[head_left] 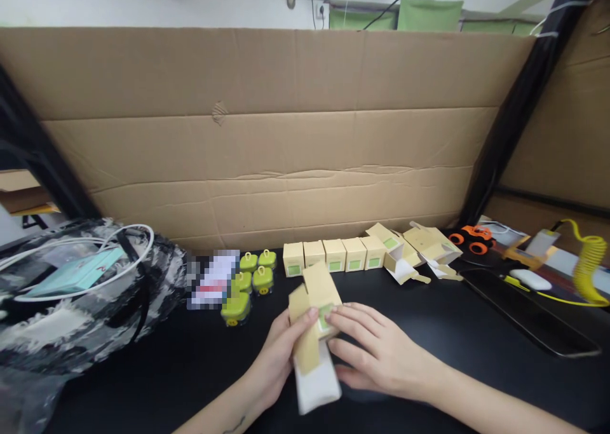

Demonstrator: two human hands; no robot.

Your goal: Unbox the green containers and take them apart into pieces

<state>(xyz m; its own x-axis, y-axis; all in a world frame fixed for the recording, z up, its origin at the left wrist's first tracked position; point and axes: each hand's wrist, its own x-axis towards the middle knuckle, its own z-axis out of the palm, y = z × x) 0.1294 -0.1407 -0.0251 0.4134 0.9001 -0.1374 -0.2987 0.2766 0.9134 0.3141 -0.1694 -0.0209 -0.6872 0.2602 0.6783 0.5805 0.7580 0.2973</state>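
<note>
Above the black table, my left hand (281, 351) grips a partly folded cream-yellow carton (323, 284) by its left side, the thumb pressed on a panel. My right hand (376, 348) rests its fingers on the carton's right side, near the green label. One long flap with a white inner face hangs down toward me. Behind the carton stands a row of several closed small boxes (335, 256) with green labels. Flattened, unfolded cartons (429, 246) lie to the right of that row. Several small green-lidded containers (237, 307) with loop handles stand to the left.
A tall cardboard sheet (286, 142) walls off the back. At left lies a black-and-white bundle (109, 313) with a teal box (76, 272) and white cable. On the right are an orange toy truck (473, 239), a black tray (528, 313) and a yellow coiled cord (588, 265).
</note>
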